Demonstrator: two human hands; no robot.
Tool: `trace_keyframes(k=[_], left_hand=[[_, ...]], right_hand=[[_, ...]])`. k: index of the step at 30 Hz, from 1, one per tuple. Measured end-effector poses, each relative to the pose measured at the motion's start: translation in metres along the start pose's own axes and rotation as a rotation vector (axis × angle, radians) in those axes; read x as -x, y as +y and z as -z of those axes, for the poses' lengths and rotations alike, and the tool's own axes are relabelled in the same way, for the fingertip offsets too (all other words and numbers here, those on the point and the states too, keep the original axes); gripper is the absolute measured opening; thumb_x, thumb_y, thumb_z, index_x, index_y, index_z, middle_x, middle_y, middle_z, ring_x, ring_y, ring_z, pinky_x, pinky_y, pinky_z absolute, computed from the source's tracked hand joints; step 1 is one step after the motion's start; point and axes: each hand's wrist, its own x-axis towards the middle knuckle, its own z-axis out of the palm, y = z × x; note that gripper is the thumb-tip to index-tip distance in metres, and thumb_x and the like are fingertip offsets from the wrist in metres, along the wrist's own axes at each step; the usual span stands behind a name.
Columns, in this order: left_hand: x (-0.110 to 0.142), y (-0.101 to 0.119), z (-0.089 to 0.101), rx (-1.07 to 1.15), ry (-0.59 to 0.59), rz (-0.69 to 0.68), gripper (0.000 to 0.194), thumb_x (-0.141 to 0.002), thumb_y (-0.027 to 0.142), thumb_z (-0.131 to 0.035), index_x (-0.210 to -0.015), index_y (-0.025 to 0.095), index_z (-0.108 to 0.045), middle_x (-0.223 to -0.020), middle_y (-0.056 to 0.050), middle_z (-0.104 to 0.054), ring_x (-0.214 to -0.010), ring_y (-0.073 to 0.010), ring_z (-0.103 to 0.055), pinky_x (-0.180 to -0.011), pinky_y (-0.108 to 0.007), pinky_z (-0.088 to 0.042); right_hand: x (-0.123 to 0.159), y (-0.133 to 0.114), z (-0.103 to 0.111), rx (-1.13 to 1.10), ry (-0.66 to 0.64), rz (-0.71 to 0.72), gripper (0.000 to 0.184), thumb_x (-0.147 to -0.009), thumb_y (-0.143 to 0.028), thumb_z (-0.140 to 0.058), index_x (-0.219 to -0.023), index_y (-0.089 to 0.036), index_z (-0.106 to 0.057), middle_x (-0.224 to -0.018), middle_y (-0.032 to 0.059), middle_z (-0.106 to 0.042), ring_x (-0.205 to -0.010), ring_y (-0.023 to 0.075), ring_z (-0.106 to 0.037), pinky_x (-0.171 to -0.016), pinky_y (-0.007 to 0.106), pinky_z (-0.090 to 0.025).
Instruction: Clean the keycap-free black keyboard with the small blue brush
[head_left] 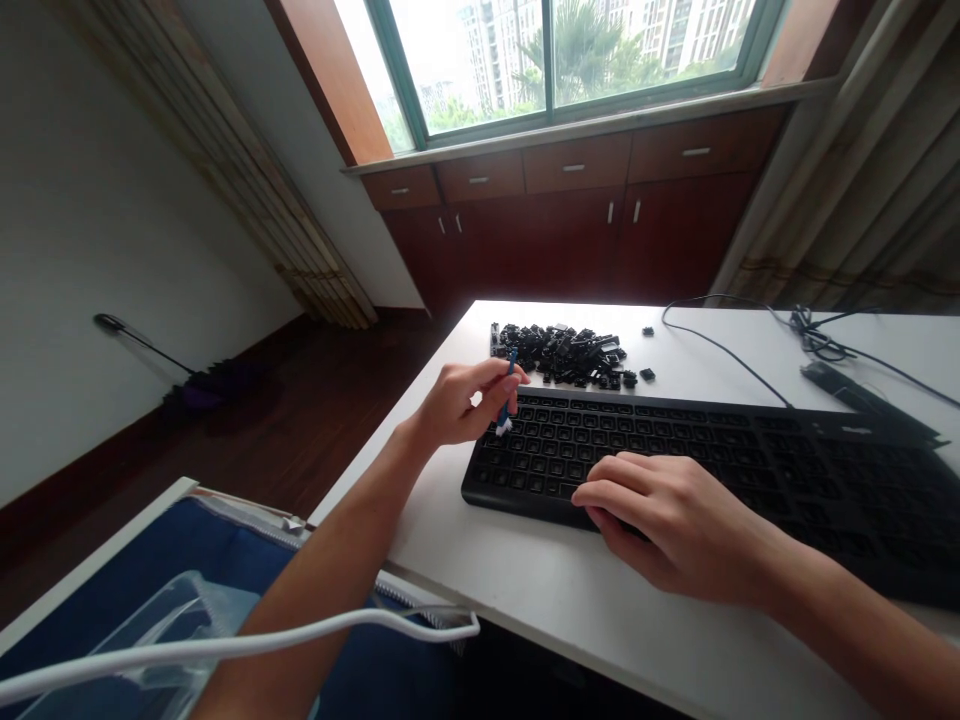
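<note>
A black computer keyboard (544, 487) without its keycaps lies on the white table. My left hand (469, 400) is closed in a pinch round the blue handle of a small brush (511, 375). Its white bristles point down at the keyboard's left end; whether they touch it I cannot tell. My right hand (660, 520) grips the keyboard's front edge, fingers on top and thumb at the front side. Behind the keyboard, a heap of loose black keycaps (562, 350) is spread out, with a few single ones to its right.
A black cable (735, 350) runs from the keyboard across the white table (525, 590) to a coil at the right. At the lower left, a blue-lined container (150, 560) holds clear plastic, and a white tube (300, 632) crosses it. A dark umbrella (202, 390) lies by the wall.
</note>
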Motion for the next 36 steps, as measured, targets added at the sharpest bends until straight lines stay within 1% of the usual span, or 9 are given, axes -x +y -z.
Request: trace_keyframes(k=[5, 11, 14, 18, 20, 24, 27, 32, 36], left_hand=[[-0.001, 0.000, 0.001, -0.051, -0.042, -0.010, 0.016, -0.093, 0.022, -0.054, -0.095, 0.012, -0.066, -0.066, -0.002, -0.068, -0.048, -0.0059, -0.057, -0.051, -0.016, -0.048], [-0.001, 0.000, 0.008, -0.172, -0.107, -0.018, 0.016, -0.092, 0.024, -0.054, -0.089, 0.014, -0.066, -0.062, 0.000, -0.065, -0.052, -0.0072, -0.058, -0.054, -0.018, -0.047], [0.000, -0.002, 0.009, -0.230, -0.072, -0.026, 0.016, -0.092, 0.025, -0.055, -0.088, 0.014, -0.066, -0.060, 0.000, -0.064, -0.050, -0.0069, -0.055, -0.052, -0.018, -0.045], [0.001, -0.002, 0.007, -0.255, 0.038, -0.061, 0.015, -0.091, 0.023, -0.056, -0.094, 0.014, -0.067, -0.060, 0.000, -0.064, -0.048, -0.0062, -0.054, -0.051, -0.018, -0.045], [0.001, -0.001, 0.005, -0.174, 0.069, -0.050, 0.016, -0.092, 0.022, -0.054, -0.098, 0.013, -0.066, -0.063, -0.001, -0.067, -0.048, -0.0060, -0.056, -0.051, -0.017, -0.047], [0.001, 0.002, -0.001, 0.083, 0.067, 0.051, 0.019, -0.095, 0.023, -0.050, -0.101, 0.011, -0.064, -0.075, -0.006, -0.072, -0.051, -0.0072, -0.061, -0.050, -0.017, -0.052], [0.000, 0.002, -0.004, 0.150, 0.049, 0.075, 0.019, -0.095, 0.023, -0.049, -0.102, 0.011, -0.063, -0.079, -0.007, -0.072, -0.052, -0.0078, -0.062, -0.049, -0.018, -0.052], [-0.002, 0.004, -0.002, -0.036, 0.003, -0.040, 0.013, -0.092, 0.019, -0.055, -0.096, 0.013, -0.065, -0.064, -0.001, -0.066, -0.051, -0.0064, -0.059, -0.053, -0.017, -0.050], [-0.001, 0.005, 0.001, -0.098, 0.057, -0.086, 0.011, -0.090, 0.016, -0.057, -0.094, 0.013, -0.066, -0.063, 0.000, -0.066, -0.049, -0.0054, -0.058, -0.051, -0.016, -0.048]], right_hand=[[0.000, 0.001, 0.000, 0.002, -0.003, -0.006, 0.020, -0.093, -0.017, -0.048, -0.106, -0.019, -0.063, -0.094, 0.0060, -0.066, -0.084, 0.0150, -0.061, -0.072, 0.028, -0.047], [0.000, 0.000, 0.000, -0.004, -0.003, -0.004, 0.020, -0.093, -0.017, -0.049, -0.107, -0.019, -0.063, -0.096, 0.0057, -0.066, -0.084, 0.0149, -0.061, -0.072, 0.029, -0.047], [0.000, 0.000, 0.000, -0.006, 0.000, -0.004, 0.019, -0.093, -0.017, -0.049, -0.106, -0.019, -0.063, -0.095, 0.0059, -0.066, -0.085, 0.0148, -0.061, -0.072, 0.028, -0.047], [0.000, 0.000, 0.000, -0.001, 0.001, -0.008, 0.020, -0.093, -0.017, -0.049, -0.105, -0.019, -0.063, -0.095, 0.0058, -0.066, -0.084, 0.0151, -0.061, -0.071, 0.028, -0.047], [0.000, 0.000, 0.000, -0.003, -0.003, -0.006, 0.020, -0.093, -0.017, -0.048, -0.107, -0.019, -0.063, -0.096, 0.0059, -0.066, -0.084, 0.0153, -0.061, -0.071, 0.029, -0.047], [0.000, 0.000, 0.000, -0.016, -0.016, -0.010, 0.022, -0.093, -0.016, -0.048, -0.109, -0.019, -0.062, -0.098, 0.0057, -0.065, -0.084, 0.0153, -0.059, -0.071, 0.030, -0.046], [0.000, 0.001, 0.000, -0.024, -0.021, -0.011, 0.022, -0.094, -0.017, -0.048, -0.110, -0.019, -0.062, -0.099, 0.0056, -0.065, -0.083, 0.0153, -0.058, -0.071, 0.030, -0.045], [0.000, 0.001, 0.000, -0.021, -0.020, -0.014, 0.021, -0.094, -0.017, -0.048, -0.109, -0.019, -0.062, -0.099, 0.0050, -0.065, -0.086, 0.0154, -0.059, -0.072, 0.030, -0.045], [0.001, 0.000, 0.001, -0.023, -0.026, -0.020, 0.021, -0.094, -0.018, -0.047, -0.109, -0.020, -0.062, -0.098, 0.0046, -0.065, -0.085, 0.0151, -0.059, -0.071, 0.029, -0.044]])
